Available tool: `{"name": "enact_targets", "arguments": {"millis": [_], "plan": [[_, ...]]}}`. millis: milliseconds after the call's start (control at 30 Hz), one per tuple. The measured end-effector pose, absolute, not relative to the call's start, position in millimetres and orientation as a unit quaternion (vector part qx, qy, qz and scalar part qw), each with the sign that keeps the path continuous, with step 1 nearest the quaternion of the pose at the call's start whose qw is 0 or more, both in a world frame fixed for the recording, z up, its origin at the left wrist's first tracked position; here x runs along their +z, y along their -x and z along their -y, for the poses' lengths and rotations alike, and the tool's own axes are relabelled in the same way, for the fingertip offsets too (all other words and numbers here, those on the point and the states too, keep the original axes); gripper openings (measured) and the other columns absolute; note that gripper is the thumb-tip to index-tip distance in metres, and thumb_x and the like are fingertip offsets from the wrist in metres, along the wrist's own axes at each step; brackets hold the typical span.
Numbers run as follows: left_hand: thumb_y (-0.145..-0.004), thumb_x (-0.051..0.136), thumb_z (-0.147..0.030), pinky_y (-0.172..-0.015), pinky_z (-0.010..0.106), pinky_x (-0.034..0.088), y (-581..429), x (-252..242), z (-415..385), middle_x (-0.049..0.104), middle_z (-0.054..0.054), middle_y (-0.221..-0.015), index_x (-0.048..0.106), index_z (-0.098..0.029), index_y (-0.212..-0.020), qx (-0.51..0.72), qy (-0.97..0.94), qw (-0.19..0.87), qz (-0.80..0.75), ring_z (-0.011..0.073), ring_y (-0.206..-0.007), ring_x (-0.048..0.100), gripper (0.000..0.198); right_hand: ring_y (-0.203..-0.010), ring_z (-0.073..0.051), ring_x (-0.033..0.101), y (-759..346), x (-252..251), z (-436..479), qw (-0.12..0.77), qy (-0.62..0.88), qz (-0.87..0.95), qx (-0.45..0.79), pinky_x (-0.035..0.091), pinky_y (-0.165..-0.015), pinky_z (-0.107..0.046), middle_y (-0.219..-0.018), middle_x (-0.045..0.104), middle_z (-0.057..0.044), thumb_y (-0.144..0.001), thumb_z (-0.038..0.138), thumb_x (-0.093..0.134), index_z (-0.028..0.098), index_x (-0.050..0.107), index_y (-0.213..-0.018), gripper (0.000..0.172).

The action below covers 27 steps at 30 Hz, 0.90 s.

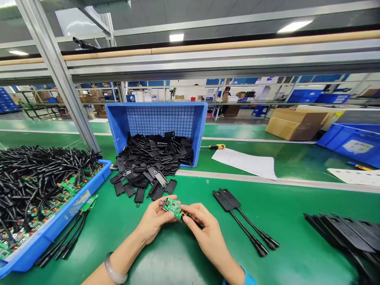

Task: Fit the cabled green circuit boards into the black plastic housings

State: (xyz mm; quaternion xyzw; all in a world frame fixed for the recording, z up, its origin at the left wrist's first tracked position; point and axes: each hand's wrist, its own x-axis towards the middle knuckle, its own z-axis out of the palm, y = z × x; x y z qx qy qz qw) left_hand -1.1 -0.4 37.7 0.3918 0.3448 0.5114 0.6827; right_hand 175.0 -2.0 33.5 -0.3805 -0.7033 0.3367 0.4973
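Pinching the board (172,206) by its ends just over the belt (282,221), left hand (154,221) and right hand (204,229) hold it face-up for a look, tipped crate (160,118) spilling shells (139,178) within reach, cabled pair (227,198) parked just right.

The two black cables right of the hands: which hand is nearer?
Right. The right hand is just left of the two black cables; the left hand is farther left, across the green board.

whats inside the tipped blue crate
A heap of black plastic casings lies in the blue crate and spills onto the green mat. Anything beneath the heap is covered. Left hand and right hand hold a circuit board outside it.
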Motion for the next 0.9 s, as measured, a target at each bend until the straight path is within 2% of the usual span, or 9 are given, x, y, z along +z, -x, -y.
{"name": "enact_targets", "arguments": {"millis": [167,333,467,567,633,700,900], "plan": [[-0.068,0.080,-0.027,-0.089,0.036,0.048,-5,37,5,0.060,0.012,-0.119,0.052,-0.019,-0.123,0.527,-0.366,0.700,-0.314,0.0216,-0.101,0.059,0.062,-0.072,-0.015,0.054,-175,30,0,0.500,0.374,0.730,0.277,0.046,-0.062,-0.024,-0.081,0.054,-0.002,-0.090,0.028,0.055,0.028,0.069,-0.107,0.022],[-0.073,0.075,-0.032,-0.087,0.034,0.048,-13,33,7,0.062,0.013,-0.114,0.052,-0.017,-0.118,0.545,-0.350,0.686,-0.332,0.0224,-0.102,0.060,0.053,-0.071,-0.015,0.054,-171,22,1,0.486,0.375,0.747,0.258,0.046,-0.065,-0.024,-0.081,0.054,-0.002,-0.090,0.026,0.053,0.027,0.068,-0.104,0.020],[-0.073,0.073,-0.040,-0.077,0.031,0.051,-17,28,7,0.067,0.012,-0.102,0.053,-0.014,-0.104,0.571,-0.341,0.648,-0.372,0.0212,-0.089,0.064,0.045,-0.067,-0.015,0.053,-168,20,0,0.455,0.413,0.724,0.314,0.044,-0.060,-0.024,-0.079,0.055,-0.001,-0.084,0.029,0.059,0.021,0.060,-0.094,0.013],[-0.073,0.072,-0.043,-0.073,0.031,0.052,-17,28,6,0.069,0.011,-0.096,0.049,-0.016,-0.100,0.579,-0.365,0.615,-0.392,0.0215,-0.086,0.066,0.045,-0.058,-0.014,0.051,-169,21,-2,0.397,0.443,0.705,0.386,0.040,-0.054,-0.023,-0.070,0.055,0.001,-0.081,0.034,0.060,0.019,0.054,-0.088,0.018],[-0.074,0.070,-0.045,-0.074,0.033,0.053,-16,28,6,0.069,0.011,-0.096,0.046,-0.017,-0.101,0.586,-0.383,0.591,-0.400,0.0228,-0.087,0.066,0.046,-0.051,-0.013,0.048,-170,23,-3,0.333,0.456,0.712,0.417,0.036,-0.050,-0.023,-0.059,0.052,0.002,-0.084,0.038,0.054,0.019,0.053,-0.077,0.020],[-0.074,0.069,-0.048,-0.076,0.036,0.054,-15,28,6,0.068,0.011,-0.097,0.044,-0.018,-0.103,0.592,-0.397,0.570,-0.409,0.0235,-0.089,0.066,0.049,-0.048,-0.012,0.044,-171,24,-3,0.295,0.465,0.719,0.424,0.031,-0.049,-0.023,-0.050,0.048,0.003,-0.085,0.040,0.049,0.018,0.052,-0.065,0.030],[-0.075,0.066,-0.050,-0.075,0.035,0.054,-15,28,7,0.069,0.010,-0.094,0.041,-0.019,-0.106,0.576,-0.404,0.577,-0.414,0.0235,-0.088,0.067,0.051,-0.051,-0.011,0.040,-170,18,-4,0.338,0.439,0.692,0.464,0.028,-0.050,-0.023,-0.054,0.049,0.002,-0.081,0.045,0.053,0.016,0.056,-0.061,0.035]]}}
